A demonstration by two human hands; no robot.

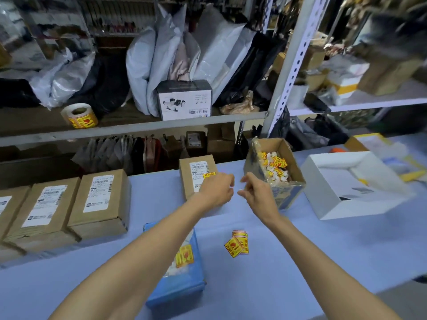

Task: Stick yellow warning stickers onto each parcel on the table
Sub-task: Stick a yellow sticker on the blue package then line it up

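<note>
Both arms reach forward over the blue counter [300, 245], the two hands meeting above its far edge. The left hand [216, 189] hovers over a brown parcel [195, 179] that already carries a yellow sticker [209, 175] beside its white label; its fingers are curled inward, but whether the grip pinches anything cannot be told through the blur. The right hand [257, 192] sits just beside it, thumb and forefinger drawn toward each other, and what its grip grasps, if anything, cannot be told either. Just right of that hand stands an open cardboard box [254, 167] filled with crumpled white and yellow sticker backings. Nearer the person, a small pile of loose yellow stickers [236, 243] lies on the counter, and a blue parcel [182, 289] beneath the left forearm bears a yellow sticker on top. To the left, two more brown parcels [97, 199] with white labels lie side by side, no yellow visible on them. A white box [346, 197] rests at the right. On the shelf behind, a roll of yellow stickers [79, 115] sits at the left.
</note>
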